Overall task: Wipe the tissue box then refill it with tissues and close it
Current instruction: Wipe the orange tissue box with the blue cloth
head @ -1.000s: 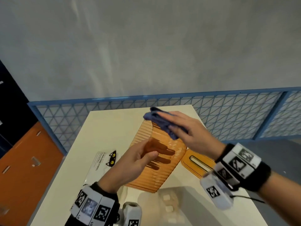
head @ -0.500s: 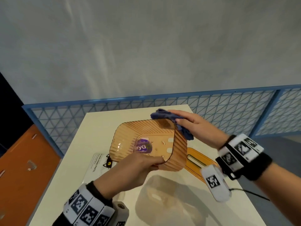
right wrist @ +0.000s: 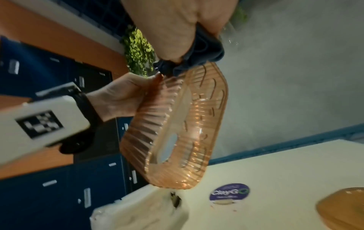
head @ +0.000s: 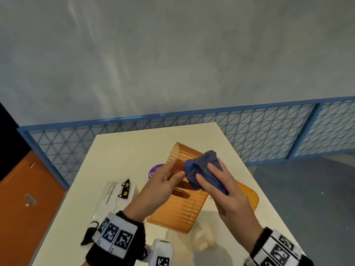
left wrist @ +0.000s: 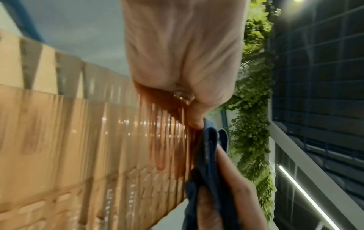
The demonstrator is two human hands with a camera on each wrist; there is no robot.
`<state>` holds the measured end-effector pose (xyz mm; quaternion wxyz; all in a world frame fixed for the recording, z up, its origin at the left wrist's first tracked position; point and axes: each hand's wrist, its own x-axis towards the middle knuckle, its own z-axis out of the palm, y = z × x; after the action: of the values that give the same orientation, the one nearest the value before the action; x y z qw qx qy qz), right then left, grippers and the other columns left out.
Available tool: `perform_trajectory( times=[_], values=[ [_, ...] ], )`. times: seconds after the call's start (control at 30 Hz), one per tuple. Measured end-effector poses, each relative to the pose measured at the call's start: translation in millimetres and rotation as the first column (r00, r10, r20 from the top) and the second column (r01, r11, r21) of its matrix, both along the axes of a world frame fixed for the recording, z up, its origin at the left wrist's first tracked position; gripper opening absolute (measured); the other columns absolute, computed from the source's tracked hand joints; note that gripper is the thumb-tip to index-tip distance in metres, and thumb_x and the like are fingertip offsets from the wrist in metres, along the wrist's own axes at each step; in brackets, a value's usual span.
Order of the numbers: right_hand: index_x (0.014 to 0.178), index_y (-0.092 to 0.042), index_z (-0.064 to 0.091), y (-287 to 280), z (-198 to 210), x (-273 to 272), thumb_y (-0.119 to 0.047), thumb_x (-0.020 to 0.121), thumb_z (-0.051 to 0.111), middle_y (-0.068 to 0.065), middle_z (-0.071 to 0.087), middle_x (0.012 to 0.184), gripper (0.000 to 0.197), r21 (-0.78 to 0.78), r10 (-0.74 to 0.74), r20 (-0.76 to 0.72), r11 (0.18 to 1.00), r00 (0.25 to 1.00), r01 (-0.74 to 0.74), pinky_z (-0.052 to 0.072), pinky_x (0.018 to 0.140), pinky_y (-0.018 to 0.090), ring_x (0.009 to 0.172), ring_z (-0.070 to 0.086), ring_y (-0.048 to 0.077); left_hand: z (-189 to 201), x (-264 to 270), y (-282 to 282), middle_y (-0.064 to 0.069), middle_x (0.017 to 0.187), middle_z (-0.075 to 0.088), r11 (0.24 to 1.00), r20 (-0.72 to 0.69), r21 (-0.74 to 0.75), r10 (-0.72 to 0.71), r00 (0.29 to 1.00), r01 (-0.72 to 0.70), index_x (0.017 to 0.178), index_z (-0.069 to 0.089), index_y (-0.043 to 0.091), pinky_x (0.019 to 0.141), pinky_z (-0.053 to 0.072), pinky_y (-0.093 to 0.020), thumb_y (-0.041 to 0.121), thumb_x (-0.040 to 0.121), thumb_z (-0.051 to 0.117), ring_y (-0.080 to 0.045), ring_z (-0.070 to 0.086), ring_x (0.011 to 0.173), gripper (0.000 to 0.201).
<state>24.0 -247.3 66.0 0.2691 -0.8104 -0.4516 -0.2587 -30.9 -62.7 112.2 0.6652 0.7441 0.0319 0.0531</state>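
Observation:
The orange see-through ribbed tissue box [head: 178, 210] is held tilted above the table. My left hand [head: 169, 181] grips its upper edge, thumb outside and fingers inside. A bunched dark blue cloth [head: 199, 167] is held in my right hand [head: 211, 179] and pressed on the box's top wall, right beside the left thumb. In the right wrist view the box [right wrist: 177, 124] hangs with its slotted bottom showing, and the cloth [right wrist: 201, 57] sits at its upper rim. In the left wrist view the cloth [left wrist: 208, 155] lies against the box wall [left wrist: 78, 147].
The orange lid [head: 247, 194] lies flat on the white table [head: 124, 150], right of the box. A tissue pack [head: 117, 196] with a black cat print lies at the left. A round purple sticker [head: 155, 169] sits behind my left hand. A blue mesh fence [head: 269, 131] stands beyond the table.
The box has turned from open side facing me to a ribbed wall facing up. My right hand with the cloth has moved from the far rim onto the wall nearer my left hand.

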Motion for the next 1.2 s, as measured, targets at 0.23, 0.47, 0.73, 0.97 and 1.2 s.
perform_trajectory(
  times=[0.23, 0.47, 0.73, 0.97, 1.2],
  values=[
    [0.121, -0.026, 0.056, -29, -38, 26, 0.005, 0.054, 0.084, 0.005, 0.057, 0.126, 0.079, -0.356, 0.118, -0.02, 0.927, 0.993, -0.117, 0.059, 0.073, 0.027, 0.125, 0.043, 0.025, -19, 17, 17, -0.001, 0.096, 0.072, 0.976, -0.051, -0.128, 0.171, 0.984, -0.176, 0.099, 0.057, 0.015, 0.067, 0.057, -0.035, 0.009, 0.1, 0.04, -0.016, 0.073, 0.077, 0.018],
    [0.105, -0.032, 0.06, -31, -89, 53, -0.016, 0.031, 0.095, -0.004, 0.064, 0.107, 0.084, -0.671, -0.078, -0.278, 0.729, 0.957, -0.136, 0.054, 0.056, 0.013, 0.094, 0.069, 0.014, -72, 42, 11, 0.0, 0.108, 0.07, 0.707, -0.151, 0.697, -0.017, 0.988, 0.119, 0.109, 0.056, 0.012, 0.083, 0.055, -0.035, 0.003, 0.093, 0.043, -0.017, 0.066, 0.098, 0.023],
    [0.123, -0.039, 0.055, -35, -133, 50, -0.048, 0.074, 0.068, 0.002, 0.056, 0.136, 0.052, -0.897, -0.148, -0.218, 0.421, 0.965, -0.138, 0.052, 0.089, 0.045, 0.124, 0.054, 0.03, -131, 44, -2, 0.003, 0.112, 0.067, 0.47, -0.255, 0.844, -0.072, 0.964, 0.258, 0.115, 0.055, 0.018, 0.081, 0.048, -0.027, -0.003, 0.086, 0.042, -0.016, 0.063, 0.104, 0.039],
    [0.131, -0.038, 0.05, -34, -131, 44, -0.041, 0.084, 0.061, 0.005, 0.043, 0.147, 0.048, -0.84, -0.236, -0.348, 0.508, 0.907, -0.19, 0.044, 0.103, 0.046, 0.135, 0.04, 0.034, -144, 51, -7, -0.003, 0.115, 0.065, 0.438, -0.329, 0.839, -0.062, 0.942, 0.322, 0.114, 0.056, 0.015, 0.087, 0.051, -0.032, 0.0, 0.087, 0.044, -0.022, 0.061, 0.106, 0.033],
    [0.142, -0.034, 0.033, -32, -129, 45, -0.03, 0.1, 0.032, -0.002, 0.014, 0.158, 0.042, -0.813, -0.274, -0.403, 0.545, 0.873, -0.204, 0.022, 0.118, 0.037, 0.146, 0.012, 0.022, -141, 58, -21, -0.011, 0.116, 0.064, 0.365, -0.426, 0.832, -0.062, 0.903, 0.418, 0.122, 0.053, 0.016, 0.088, 0.051, -0.039, 0.009, 0.092, 0.04, -0.031, 0.06, 0.106, 0.033]
  ],
)
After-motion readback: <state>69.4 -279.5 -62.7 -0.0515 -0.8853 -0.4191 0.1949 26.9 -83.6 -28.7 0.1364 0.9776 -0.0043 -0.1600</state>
